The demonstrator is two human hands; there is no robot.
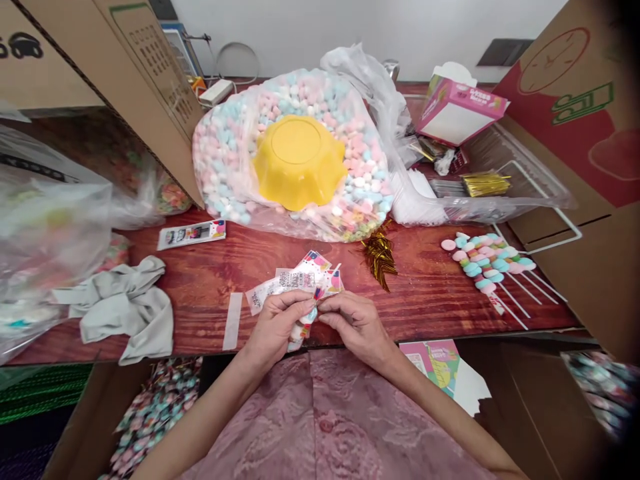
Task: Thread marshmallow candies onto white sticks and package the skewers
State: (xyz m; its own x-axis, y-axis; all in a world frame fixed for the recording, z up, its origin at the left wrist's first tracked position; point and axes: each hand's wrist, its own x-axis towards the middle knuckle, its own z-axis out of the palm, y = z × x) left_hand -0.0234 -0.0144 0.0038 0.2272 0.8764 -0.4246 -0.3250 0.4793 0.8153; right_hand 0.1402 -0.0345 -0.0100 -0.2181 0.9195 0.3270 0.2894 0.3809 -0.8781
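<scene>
My left hand [277,327] and my right hand [353,320] meet at the near edge of the red wooden table [210,267]. Both are closed on a clear printed wrapper [295,283] that covers a candy skewer [303,327] of pastel pieces. The left hand grips the wrapped candies from the left. My right-hand fingers pinch the wrapper at its neck. The wrapper's open end fans out above my fingers.
A big clear bag of pastel candies [225,153] with an upturned yellow bowl [299,160] lies behind. Gold twist ties [380,257], finished skewers [487,267], a grey cloth [125,307], a loose wrapper [191,233], a pink box [457,110] and cardboard boxes [575,133] surround.
</scene>
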